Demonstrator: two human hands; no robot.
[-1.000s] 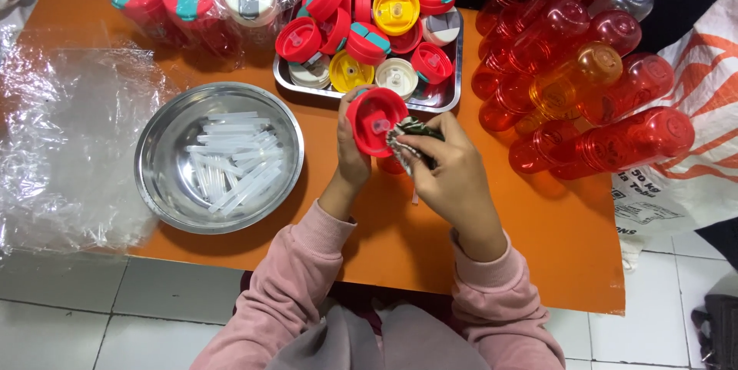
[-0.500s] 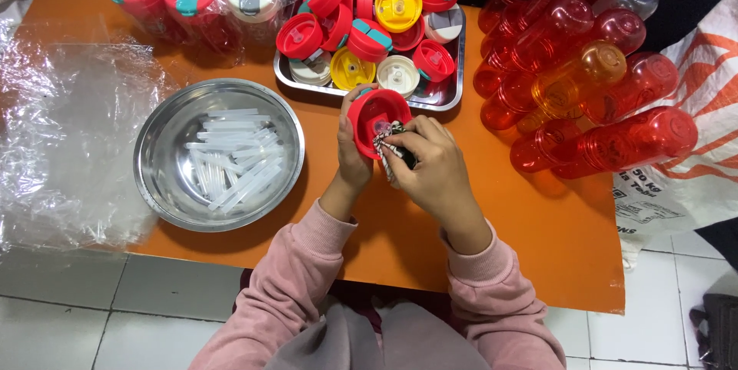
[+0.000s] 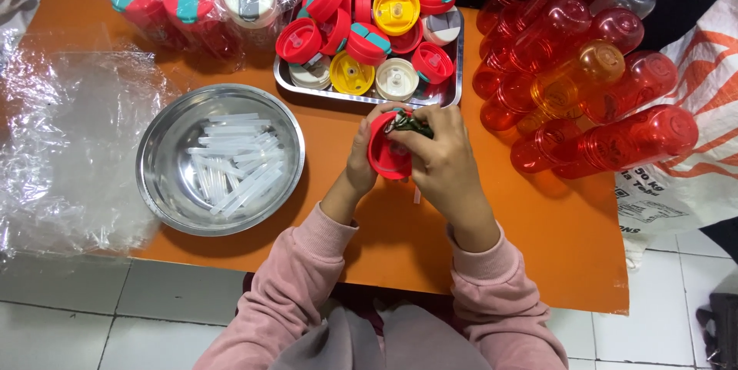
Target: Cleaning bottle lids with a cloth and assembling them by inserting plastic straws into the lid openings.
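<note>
Orange table (image 3: pixel 538 239): both hands (image 3: pixel 400 147) clamped on red lid (image 3: pixel 382 156).

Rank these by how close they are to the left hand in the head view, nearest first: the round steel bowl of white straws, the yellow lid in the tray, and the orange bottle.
From the left hand:
1. Yellow lid, in the near row of the tray, just above the hand.
2. Round steel bowl, to the left on the orange table.
3. Orange bottle, upper right, in the pile of red bottles.

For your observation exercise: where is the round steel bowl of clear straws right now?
In the head view, the steel bowl sits on the orange table, to the left of both hands, with crumpled clear plastic wrap on its other side.
</note>
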